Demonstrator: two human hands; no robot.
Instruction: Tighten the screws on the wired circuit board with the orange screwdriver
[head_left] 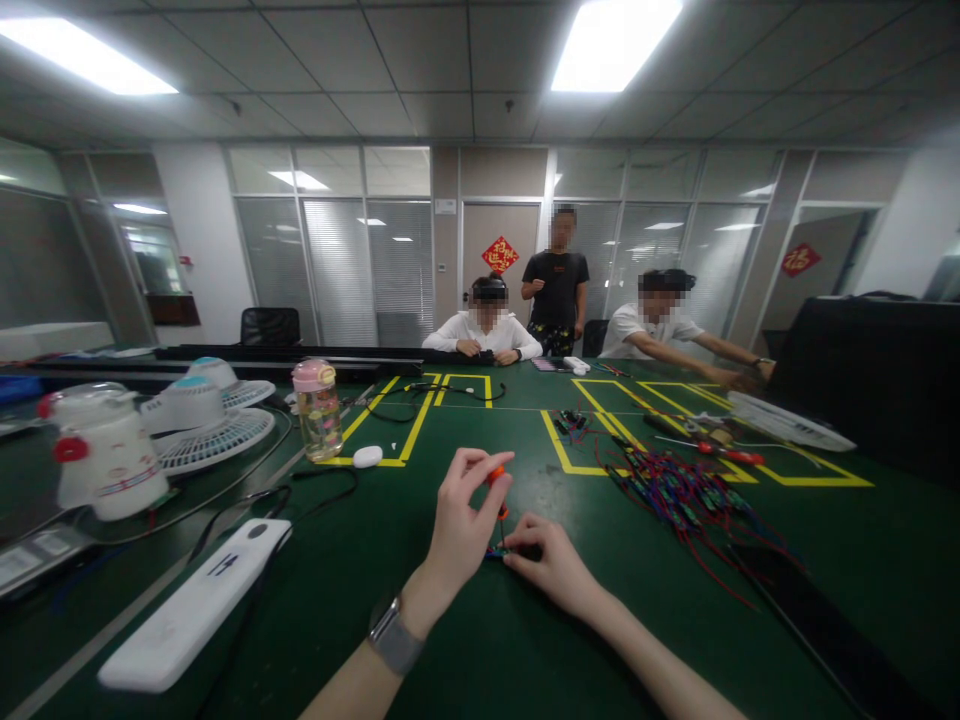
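My left hand [470,510], with a watch on its wrist, is closed on the orange-red handle of a small screwdriver [501,498]. The screwdriver stands upright, its thin shaft pointing down at a small part [495,551] on the green table. My right hand [551,562] pinches that part between thumb and fingertips. It looks like a little blue-green circuit board, but the fingers hide most of it. To the right lies a pile of similar small green boards with red and blue wires [675,485].
At left are a white power bank-like case [199,605], a pitcher [109,455], fans [214,440] and a pink-lidded bottle [318,415]. Red-handled tools [724,452] and a dark flat panel [817,630] lie right. Two people sit opposite; another stands behind. Yellow tape [570,445] marks the table.
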